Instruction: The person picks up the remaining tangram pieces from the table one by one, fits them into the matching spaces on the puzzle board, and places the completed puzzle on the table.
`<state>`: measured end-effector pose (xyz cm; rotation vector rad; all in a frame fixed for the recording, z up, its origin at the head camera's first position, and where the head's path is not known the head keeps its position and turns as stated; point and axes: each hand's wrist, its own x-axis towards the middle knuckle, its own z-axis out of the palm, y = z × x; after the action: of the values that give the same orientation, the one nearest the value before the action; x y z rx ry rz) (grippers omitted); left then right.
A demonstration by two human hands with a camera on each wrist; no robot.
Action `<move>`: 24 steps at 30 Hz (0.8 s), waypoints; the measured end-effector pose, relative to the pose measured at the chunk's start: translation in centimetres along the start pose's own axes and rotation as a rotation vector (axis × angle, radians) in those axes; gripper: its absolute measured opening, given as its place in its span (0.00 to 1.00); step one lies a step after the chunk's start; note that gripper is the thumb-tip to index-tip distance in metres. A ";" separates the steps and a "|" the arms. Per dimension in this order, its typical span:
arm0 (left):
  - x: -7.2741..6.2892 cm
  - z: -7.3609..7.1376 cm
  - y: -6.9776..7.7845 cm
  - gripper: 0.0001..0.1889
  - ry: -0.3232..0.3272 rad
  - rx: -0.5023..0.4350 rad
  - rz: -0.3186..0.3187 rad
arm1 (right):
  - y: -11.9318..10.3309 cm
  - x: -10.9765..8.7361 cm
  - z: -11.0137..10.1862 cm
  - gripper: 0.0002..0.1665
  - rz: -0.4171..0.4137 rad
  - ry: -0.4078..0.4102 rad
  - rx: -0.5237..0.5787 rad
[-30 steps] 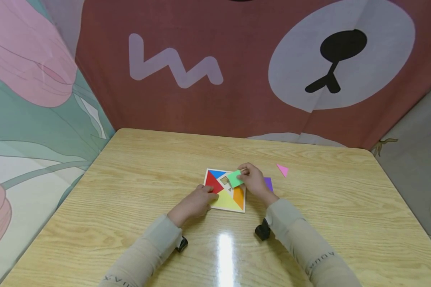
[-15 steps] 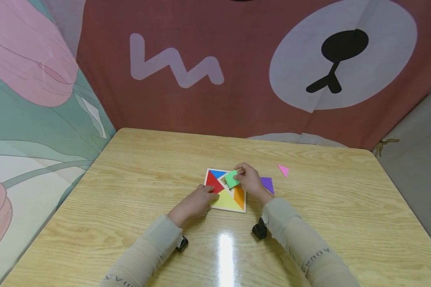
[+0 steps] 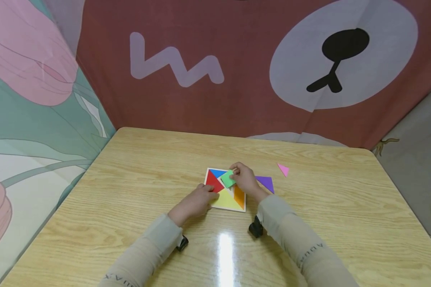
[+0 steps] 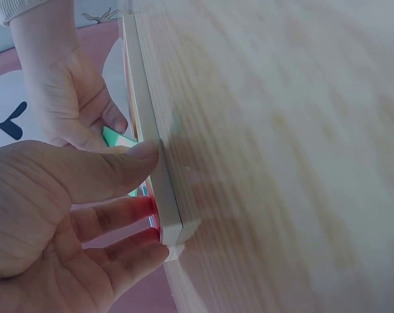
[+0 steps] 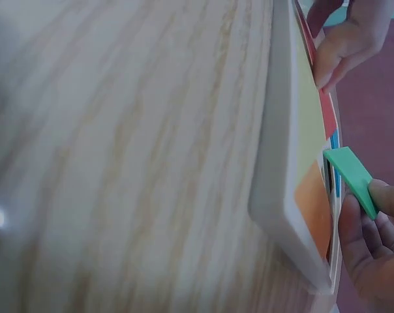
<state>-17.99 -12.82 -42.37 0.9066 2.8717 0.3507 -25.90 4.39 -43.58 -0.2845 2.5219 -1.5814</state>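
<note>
A white-framed tangram board [image 5: 275,150] lies on the table. In it sit a red triangle [image 3: 214,180], a blue triangle [image 3: 217,173], a yellow triangle [image 3: 226,201] and an orange parallelogram [image 3: 239,197]. My left hand [image 3: 196,200] presses on the board's left side, its fingertips on the red piece and its thumb at the border. Between thumb and fingers, my right hand [image 3: 246,179] pinches a green square piece [image 5: 351,175]. The square is tilted over the upper part of the board, one corner close to the recess beside the blue triangle.
Right of the board lies a purple triangle [image 3: 267,183], partly covered by the right hand in the head view. A pink triangle [image 3: 283,170] lies farther back on the wood-grain table [image 3: 147,159]. A printed curtain [image 3: 237,107] hangs behind the table.
My right hand has moved left with the green square, which now covers more of the recess near the blue triangle. More of the purple triangle shows. The left hand stays in place.
</note>
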 end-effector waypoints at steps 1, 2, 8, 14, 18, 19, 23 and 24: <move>0.0 0.0 0.0 0.14 0.004 0.008 0.006 | 0.0 0.0 0.1 0.12 -0.001 -0.007 0.001; 0.0 -0.1 0.0 0.13 0.009 0.016 0.014 | -0.1 0.0 0.2 0.12 -0.005 -0.013 -0.001; -0.1 -0.2 0.1 0.13 0.015 0.033 0.032 | -0.1 0.2 0.5 0.12 -0.037 -0.014 -0.080; -0.1 -0.3 0.1 0.13 0.013 0.034 0.027 | -0.1 0.3 0.4 0.12 -0.046 -0.005 -0.115; -0.1 -0.3 0.2 0.13 0.013 0.032 0.031 | -0.1 0.4 0.4 0.11 -0.062 0.000 -0.131; -0.1 -0.3 0.2 0.13 0.012 0.031 0.030 | -0.1 0.4 0.4 0.11 -0.065 -0.001 -0.139; -0.1 -0.3 0.3 0.13 0.008 0.030 0.025 | -0.1 0.4 0.4 0.12 -0.079 -0.007 -0.184; -0.1 -0.3 0.3 0.13 0.007 0.029 0.022 | -0.1 0.4 0.5 0.12 -0.079 -0.007 -0.196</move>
<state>-17.82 -12.70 -41.97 0.9443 2.8826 0.3151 -26.16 3.83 -43.65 -0.4165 2.6946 -1.3567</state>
